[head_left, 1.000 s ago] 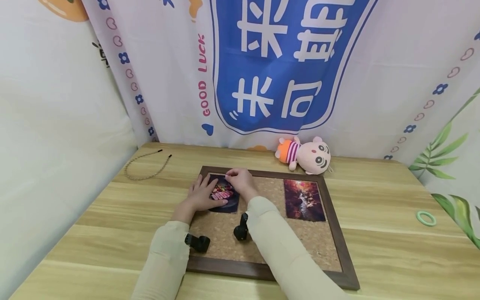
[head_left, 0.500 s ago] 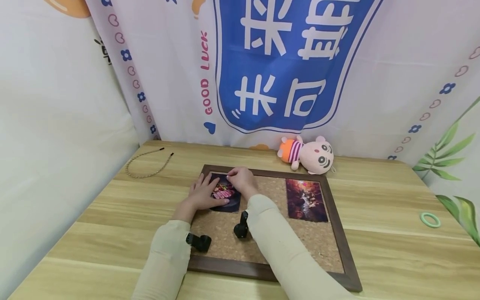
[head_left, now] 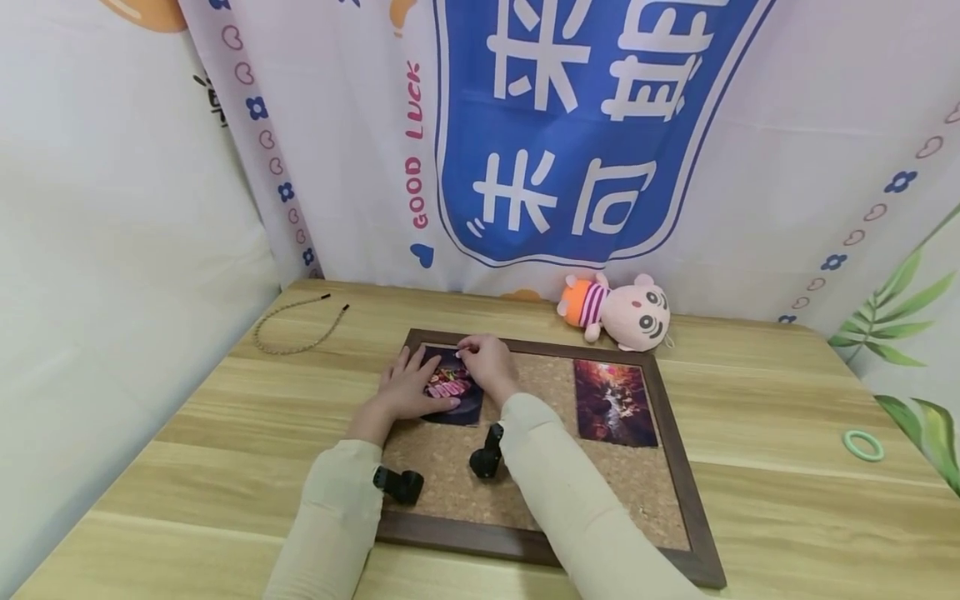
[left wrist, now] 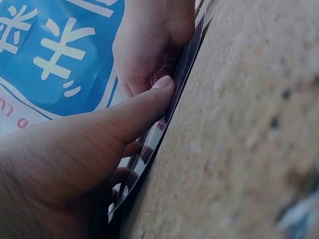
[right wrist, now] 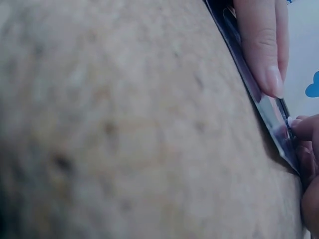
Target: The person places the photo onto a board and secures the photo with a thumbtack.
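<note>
On the cork board (head_left: 442, 467) lies a dark photo (head_left: 467, 410) of food, near the board's upper left corner. My left hand (head_left: 408, 387) rests on it with fingers spread, holding it down against the cork. My right hand (head_left: 489, 367) is at the photo's top edge, thumb and fingertips pinching a small pale push pin (head_left: 459, 354) that is mostly hidden by the fingers. In the left wrist view, the photo (left wrist: 188, 62) bends slightly away from the cork along its edge. The right wrist view shows the right hand (right wrist: 309, 154) close beside the left hand's fingers (right wrist: 261, 47).
A second photo (head_left: 615, 404), with reddish trees and water, is on the board's upper right. Behind the board's brown frame (head_left: 693, 517) lies a plush doll (head_left: 618, 312). A cord (head_left: 288, 348) lies back left, a green ring (head_left: 862, 446) at the right.
The head view has shifted slightly, moving the scene a little to the right. Both hands keep nearly the same place on the photo.
</note>
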A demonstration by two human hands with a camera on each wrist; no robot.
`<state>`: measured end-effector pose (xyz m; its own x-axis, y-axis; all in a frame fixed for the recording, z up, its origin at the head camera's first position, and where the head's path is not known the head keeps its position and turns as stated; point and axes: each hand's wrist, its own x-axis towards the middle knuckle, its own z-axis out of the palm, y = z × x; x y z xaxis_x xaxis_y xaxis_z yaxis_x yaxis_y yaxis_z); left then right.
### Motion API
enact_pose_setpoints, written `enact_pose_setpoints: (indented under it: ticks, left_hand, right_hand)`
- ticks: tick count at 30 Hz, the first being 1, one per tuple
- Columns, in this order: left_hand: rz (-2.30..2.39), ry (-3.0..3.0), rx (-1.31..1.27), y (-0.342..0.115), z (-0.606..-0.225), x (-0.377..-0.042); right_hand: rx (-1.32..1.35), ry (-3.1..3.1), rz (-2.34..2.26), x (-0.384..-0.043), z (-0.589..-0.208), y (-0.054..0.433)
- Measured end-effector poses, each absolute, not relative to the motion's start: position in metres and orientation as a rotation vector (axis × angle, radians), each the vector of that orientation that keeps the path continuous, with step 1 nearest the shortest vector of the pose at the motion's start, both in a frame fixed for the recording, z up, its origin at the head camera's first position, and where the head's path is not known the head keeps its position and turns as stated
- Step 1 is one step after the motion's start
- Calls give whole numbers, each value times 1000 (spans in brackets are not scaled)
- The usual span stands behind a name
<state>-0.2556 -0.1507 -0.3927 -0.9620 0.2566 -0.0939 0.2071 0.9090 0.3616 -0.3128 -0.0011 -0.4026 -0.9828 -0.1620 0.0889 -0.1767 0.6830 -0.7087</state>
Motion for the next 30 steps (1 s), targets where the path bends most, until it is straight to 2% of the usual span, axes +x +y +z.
enact_pose_setpoints:
  ticks: [12, 30]
  left_hand:
    - [540, 2931, 363, -150, -392, -255]
    - [649, 2908, 381, -148, -400, -260]
  right_hand:
    - [420, -2845, 1117, -313, -403, 0]
    - [402, -2929, 1107, -313, -399, 6]
